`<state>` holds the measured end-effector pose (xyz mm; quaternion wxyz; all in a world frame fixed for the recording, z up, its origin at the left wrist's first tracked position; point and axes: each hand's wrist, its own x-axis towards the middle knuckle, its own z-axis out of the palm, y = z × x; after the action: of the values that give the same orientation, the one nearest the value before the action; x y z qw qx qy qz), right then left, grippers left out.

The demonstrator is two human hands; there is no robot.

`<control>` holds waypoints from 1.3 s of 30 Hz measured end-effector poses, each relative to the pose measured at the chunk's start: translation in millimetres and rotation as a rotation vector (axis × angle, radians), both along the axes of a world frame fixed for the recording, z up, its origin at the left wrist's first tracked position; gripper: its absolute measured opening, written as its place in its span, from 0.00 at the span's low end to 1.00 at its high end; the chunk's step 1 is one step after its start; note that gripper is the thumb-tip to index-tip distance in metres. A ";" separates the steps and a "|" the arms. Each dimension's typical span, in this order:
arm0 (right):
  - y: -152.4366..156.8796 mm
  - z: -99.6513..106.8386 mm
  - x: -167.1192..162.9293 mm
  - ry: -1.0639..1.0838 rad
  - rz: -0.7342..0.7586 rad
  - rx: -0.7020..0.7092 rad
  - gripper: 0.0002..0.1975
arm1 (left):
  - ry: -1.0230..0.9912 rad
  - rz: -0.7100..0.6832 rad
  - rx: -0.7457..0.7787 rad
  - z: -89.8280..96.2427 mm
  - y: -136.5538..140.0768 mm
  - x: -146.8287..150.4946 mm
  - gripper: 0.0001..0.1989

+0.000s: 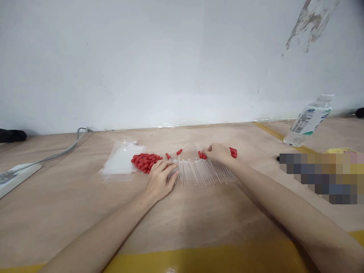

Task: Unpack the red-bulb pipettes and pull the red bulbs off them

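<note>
My left hand (162,180) lies with its fingers apart over the left end of a row of thin clear glass tubes (196,172), close to a heap of red rubber bulbs (145,162). At the row's back edge, the fingers of my right hand (218,153) are pinched at a dropper (204,156) with a red bulb; its far tip points toward the wall. Another red-bulbed dropper (179,152) lies behind the row. More red bulbs (233,152) show beyond my right hand, which partly covers them.
Clear plastic bags (119,159) are stacked left of the bulbs. A water bottle (308,121) stands tilted in view at the right, by yellow tape (270,132). A white power strip (19,176) with a grey cable (65,150) lies left. The wall (170,76) bounds the back.
</note>
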<state>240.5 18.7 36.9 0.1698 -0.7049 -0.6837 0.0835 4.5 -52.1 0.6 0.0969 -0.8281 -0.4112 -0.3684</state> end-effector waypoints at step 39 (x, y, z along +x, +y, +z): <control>-85.7 -42.7 -5.7 0.014 0.932 0.828 0.07 | 0.131 -0.348 0.111 -5.3 -16.6 15.9 0.08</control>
<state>234.8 -66.9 -5.9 0.3792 -0.2077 -0.8938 -0.1189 20.5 -68.7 -4.7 0.1036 -0.9023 -0.2338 -0.3471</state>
